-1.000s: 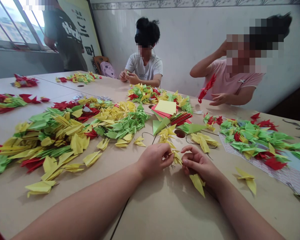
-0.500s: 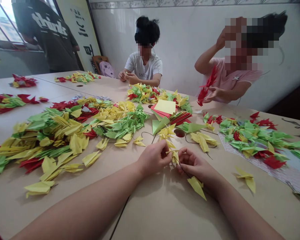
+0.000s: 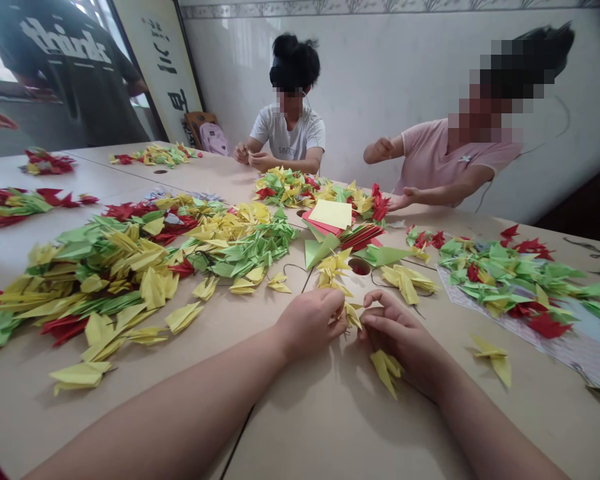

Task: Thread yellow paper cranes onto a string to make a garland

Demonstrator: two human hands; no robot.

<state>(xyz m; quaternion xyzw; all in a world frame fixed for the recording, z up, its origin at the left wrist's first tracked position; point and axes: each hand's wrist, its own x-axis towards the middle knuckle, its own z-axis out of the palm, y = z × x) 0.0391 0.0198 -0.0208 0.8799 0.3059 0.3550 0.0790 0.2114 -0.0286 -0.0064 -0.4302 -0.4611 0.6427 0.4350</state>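
Observation:
Both my hands rest on the beige table (image 3: 330, 427) close together. My left hand (image 3: 310, 325) is closed, pinching the near end of a chain of yellow folded paper cranes (image 3: 336, 275) that runs away from me. My right hand (image 3: 397, 331) is closed too, its fingertips at the same yellow crane (image 3: 353, 315) between the hands. A thin dark thread runs along the chain. Another yellow crane (image 3: 386, 371) hangs under my right wrist.
Heaps of green, yellow and red folded cranes (image 3: 120, 260) cover the left of the table; another heap (image 3: 520, 280) lies right on a patterned sheet. Square paper sheets (image 3: 333, 215) sit mid-table. Two seated people fold opposite; a person in a dark shirt (image 3: 70, 73) stands back left.
My hands stayed together on the yellow chain, shifting slightly. The person in pink lowered a red crane string onto the table. The standing person moved left and nearer.

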